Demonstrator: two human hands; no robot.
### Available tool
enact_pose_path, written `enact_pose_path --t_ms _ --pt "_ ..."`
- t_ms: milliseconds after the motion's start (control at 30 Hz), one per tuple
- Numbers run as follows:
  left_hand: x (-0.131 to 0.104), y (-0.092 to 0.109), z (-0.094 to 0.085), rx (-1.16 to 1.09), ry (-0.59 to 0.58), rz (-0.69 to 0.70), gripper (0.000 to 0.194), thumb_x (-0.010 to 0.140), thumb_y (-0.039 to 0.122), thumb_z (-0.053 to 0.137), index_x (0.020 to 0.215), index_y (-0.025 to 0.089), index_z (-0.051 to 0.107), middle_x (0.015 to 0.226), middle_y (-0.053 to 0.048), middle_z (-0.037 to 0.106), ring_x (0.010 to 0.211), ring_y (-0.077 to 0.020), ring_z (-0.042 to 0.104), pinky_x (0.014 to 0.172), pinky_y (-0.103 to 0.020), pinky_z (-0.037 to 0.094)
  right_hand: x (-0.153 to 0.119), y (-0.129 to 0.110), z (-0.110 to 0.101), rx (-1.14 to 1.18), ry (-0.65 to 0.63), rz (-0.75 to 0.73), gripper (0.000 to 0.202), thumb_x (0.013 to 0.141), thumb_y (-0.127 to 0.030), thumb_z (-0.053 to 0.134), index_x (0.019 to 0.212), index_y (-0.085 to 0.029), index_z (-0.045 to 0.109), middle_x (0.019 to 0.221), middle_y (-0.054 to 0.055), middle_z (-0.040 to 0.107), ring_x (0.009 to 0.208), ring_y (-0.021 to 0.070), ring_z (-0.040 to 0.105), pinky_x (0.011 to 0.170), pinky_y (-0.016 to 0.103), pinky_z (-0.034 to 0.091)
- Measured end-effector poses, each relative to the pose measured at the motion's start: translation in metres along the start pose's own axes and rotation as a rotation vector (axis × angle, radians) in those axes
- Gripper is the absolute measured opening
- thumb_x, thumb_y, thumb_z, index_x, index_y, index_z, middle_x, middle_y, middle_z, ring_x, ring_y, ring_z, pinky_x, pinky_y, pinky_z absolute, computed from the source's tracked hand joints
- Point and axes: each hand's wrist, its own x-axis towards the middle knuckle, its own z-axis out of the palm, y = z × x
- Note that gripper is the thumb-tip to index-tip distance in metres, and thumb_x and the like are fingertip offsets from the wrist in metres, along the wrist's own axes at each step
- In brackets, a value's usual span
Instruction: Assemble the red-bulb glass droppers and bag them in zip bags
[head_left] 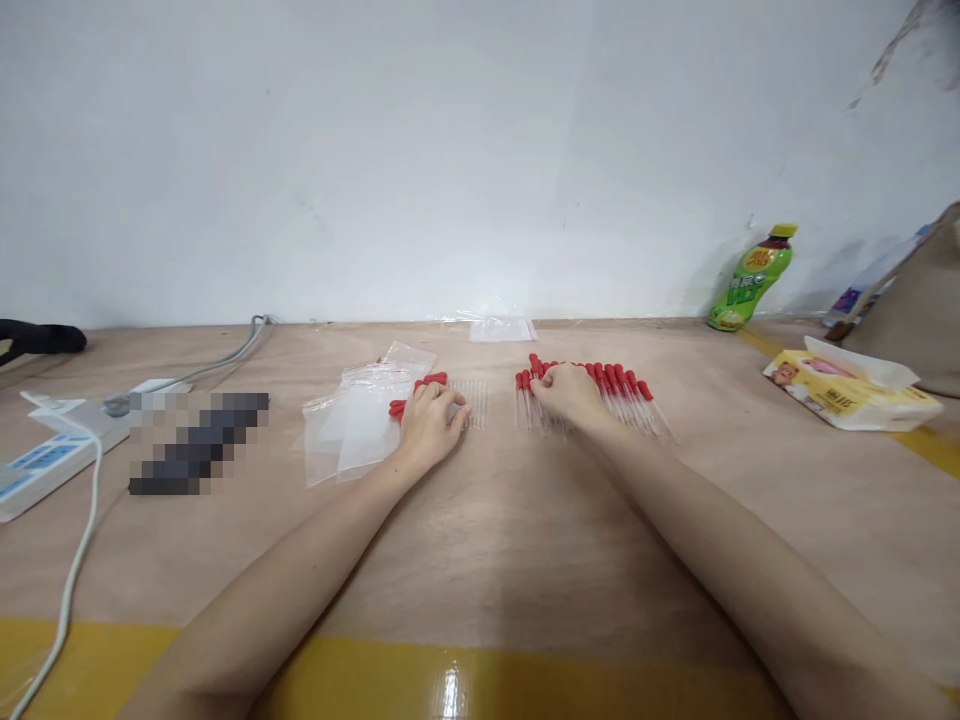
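Observation:
My left hand [431,422] is over a small group of red rubber bulbs [396,409], beside a row of thin clear glass tubes [477,404]. Its fingers are curled, thumb and forefinger near each other; what they hold, if anything, is hidden. To the right, my right hand [568,392] is closed at a row of glass droppers with red bulbs [619,380], its fingertips pinched at the bulb end of a dropper. The hand covers the middle of that row. Clear zip bags [360,425] lie overlapping to the left of my left hand.
Another clear bag [502,329] lies by the wall. On the right stand a green bottle [752,279] and a tissue pack [851,388], near a beige bag [919,310]. A power strip [56,458], a cable [75,570] and a blurred dark object [199,445] are on the left.

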Motion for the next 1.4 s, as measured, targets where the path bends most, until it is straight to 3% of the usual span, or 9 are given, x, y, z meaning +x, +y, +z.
enact_pose_path --t_ms 167,300,533,800,933,1067,1233,1400 --pt "0.019 -0.016 -0.020 0.043 -0.195 -0.064 0.016 0.078 0.030 0.051 0.078 0.019 0.063 0.078 -0.004 0.060 0.077 -0.0201 0.056 0.068 -0.030 0.041 -0.004 -0.005 0.007 -0.132 0.017 0.011 0.027 0.074 -0.030 0.043 0.072 -0.015 0.065 0.074 0.010 0.064 0.072 0.0216 0.058 0.060 0.029 0.036" --pt "0.027 -0.032 -0.032 0.112 -0.297 -0.136 0.016 0.073 0.033 0.055 0.079 0.021 0.065 0.080 -0.004 0.060 0.079 -0.0210 0.057 0.066 -0.028 0.041 -0.005 -0.006 0.009 -0.201 0.009 -0.027 0.028 0.076 -0.032 0.043 0.073 -0.015 0.064 0.074 0.010 0.064 0.074 0.0230 0.059 0.064 0.031 0.035" --pt "0.027 -0.042 -0.033 0.083 -0.390 -0.182 0.019 0.068 0.035 0.059 0.081 0.025 0.067 0.089 -0.004 0.062 0.078 -0.0203 0.060 0.066 -0.027 0.042 -0.007 -0.010 0.011 -0.166 0.044 -0.048 0.030 0.078 -0.038 0.042 0.068 -0.018 0.061 0.073 0.006 0.065 0.074 0.0215 0.058 0.069 0.033 0.033" --pt "0.027 -0.040 -0.034 0.077 -0.377 -0.157 0.016 0.072 0.023 0.053 0.077 0.022 0.068 0.074 -0.002 0.065 0.078 -0.0196 0.059 0.068 -0.026 0.042 -0.010 -0.058 0.025 -0.209 -0.100 -0.108 0.026 0.078 -0.032 0.044 0.079 -0.016 0.065 0.086 0.011 0.065 0.082 0.0218 0.058 0.071 0.032 0.032" --pt "0.026 -0.039 -0.033 0.100 -0.310 -0.168 0.018 0.075 0.030 0.052 0.080 0.022 0.067 0.079 -0.004 0.063 0.078 -0.0202 0.057 0.069 -0.028 0.042 -0.008 -0.072 0.028 -0.253 -0.095 -0.100 0.019 0.075 -0.019 0.047 0.082 -0.014 0.064 0.085 0.014 0.065 0.077 0.0215 0.059 0.077 0.036 0.029" --pt "0.022 -0.041 -0.022 0.152 -0.184 -0.088 0.024 0.076 0.038 0.052 0.086 0.023 0.068 0.085 -0.008 0.058 0.085 -0.0246 0.053 0.077 -0.034 0.041 -0.007 -0.066 0.021 -0.300 -0.100 -0.090 0.017 0.072 -0.011 0.049 0.078 -0.012 0.064 0.080 0.015 0.065 0.076 0.0237 0.059 0.081 0.042 0.024" --pt "0.019 -0.043 -0.011 0.144 -0.195 -0.039 0.024 0.077 0.038 0.052 0.087 0.023 0.068 0.090 -0.009 0.057 0.093 -0.0262 0.047 0.083 -0.038 0.038 -0.008 -0.045 0.013 -0.293 -0.116 -0.071 0.016 0.072 -0.023 0.053 0.078 -0.013 0.064 0.082 0.015 0.064 0.076 0.0254 0.059 0.075 0.040 0.027" --pt "0.020 -0.042 -0.011 0.085 -0.182 -0.035 0.018 0.075 0.033 0.054 0.081 0.021 0.067 0.089 -0.008 0.057 0.091 -0.0260 0.048 0.082 -0.038 0.038 -0.008 -0.039 0.016 -0.266 -0.126 -0.041 0.022 0.074 -0.030 0.051 0.082 -0.014 0.063 0.081 0.014 0.064 0.077 0.0245 0.059 0.075 0.038 0.027"
